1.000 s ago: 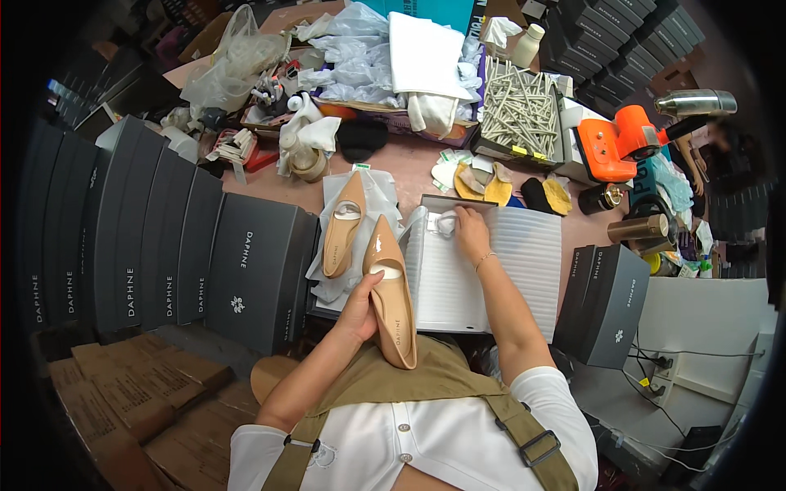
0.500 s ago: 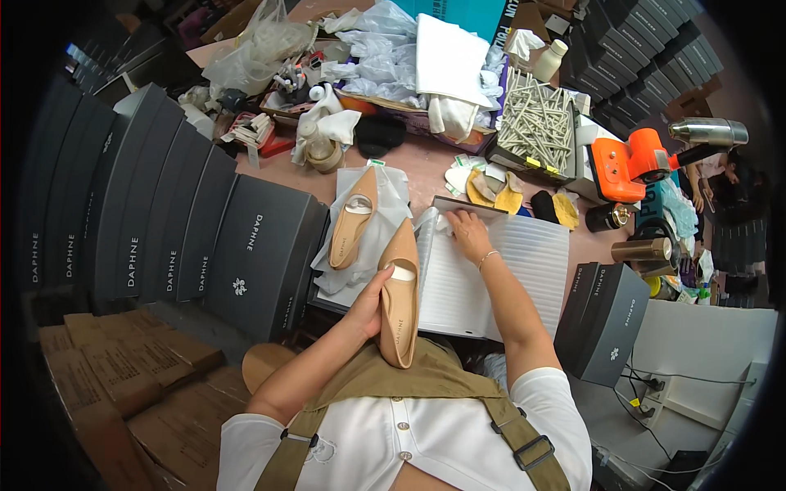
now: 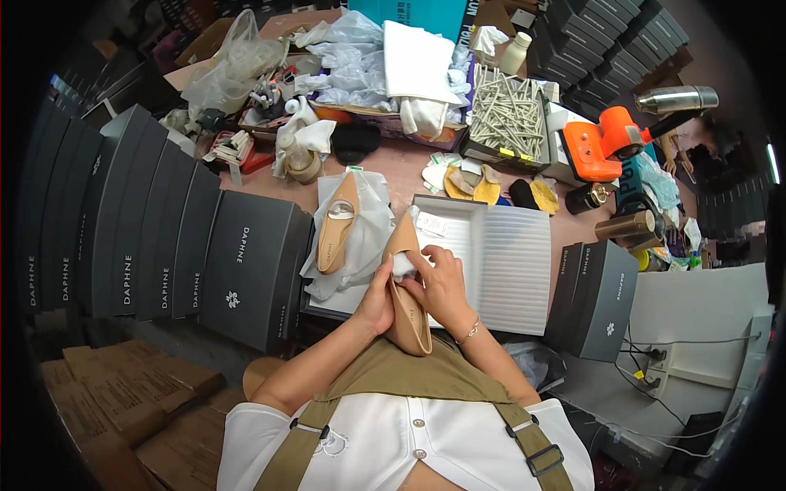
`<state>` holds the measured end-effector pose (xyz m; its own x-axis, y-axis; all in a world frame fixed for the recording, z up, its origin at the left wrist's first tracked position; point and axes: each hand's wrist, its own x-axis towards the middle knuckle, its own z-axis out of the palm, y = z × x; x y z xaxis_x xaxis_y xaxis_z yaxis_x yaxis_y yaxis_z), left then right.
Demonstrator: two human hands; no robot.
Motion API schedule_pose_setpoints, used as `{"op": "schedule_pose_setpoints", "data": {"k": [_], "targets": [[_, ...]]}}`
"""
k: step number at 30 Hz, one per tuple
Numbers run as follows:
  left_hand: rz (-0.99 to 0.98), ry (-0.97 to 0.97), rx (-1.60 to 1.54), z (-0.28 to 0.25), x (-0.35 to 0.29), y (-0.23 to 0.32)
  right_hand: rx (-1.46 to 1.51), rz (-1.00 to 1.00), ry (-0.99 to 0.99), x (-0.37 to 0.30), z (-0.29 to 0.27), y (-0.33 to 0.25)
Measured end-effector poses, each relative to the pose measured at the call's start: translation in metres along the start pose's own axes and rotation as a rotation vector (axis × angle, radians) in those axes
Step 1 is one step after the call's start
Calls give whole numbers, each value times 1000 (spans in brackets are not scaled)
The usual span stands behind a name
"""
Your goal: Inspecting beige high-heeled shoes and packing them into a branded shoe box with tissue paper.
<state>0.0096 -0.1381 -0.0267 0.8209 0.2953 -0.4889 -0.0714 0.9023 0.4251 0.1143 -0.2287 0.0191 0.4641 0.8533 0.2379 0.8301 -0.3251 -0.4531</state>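
Note:
My left hand [image 3: 376,301] is closed round the side of a tan pointed-toe pump [image 3: 412,321], holding it toe away from me. At the shoe's opening, my right hand [image 3: 443,288] has its thumb and fingers pinched on white stuffing paper [image 3: 402,264]; part of the paper is hidden by the fingers. The matching tan pump [image 3: 336,233] lies on white tissue paper [image 3: 370,208] to the left. Beneath and beyond my hands is an open shoebox [image 3: 458,214] with a small white printed packet [image 3: 432,222] in it. Ribbed white foam sheet [image 3: 516,266] covers its right side.
Dark shoeboxes [image 3: 254,262] stand in a row at left, with more [image 3: 594,299] at right. A bin of pale sticks [image 3: 508,114], an orange tool [image 3: 602,147], yellow pads [image 3: 475,186] and a box of crumpled tissue [image 3: 356,57] line the table's far side. Brown cartons [image 3: 123,380] lie lower left.
My right hand has left the foam sheet and come to the opening of the held pump. The foam has shifted right, uncovering the box's inside and the packet. My left hand keeps its hold.

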Motion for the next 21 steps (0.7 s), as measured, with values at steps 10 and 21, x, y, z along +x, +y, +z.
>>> {"op": "schedule_pose_setpoints", "data": {"k": [10,21], "targets": [[-103,-121,11,3,14,-11,226,123,7,-9,-22,0],[-144,-229,64,4,16,-13,120,-21,154,-19,-15,21]]}}
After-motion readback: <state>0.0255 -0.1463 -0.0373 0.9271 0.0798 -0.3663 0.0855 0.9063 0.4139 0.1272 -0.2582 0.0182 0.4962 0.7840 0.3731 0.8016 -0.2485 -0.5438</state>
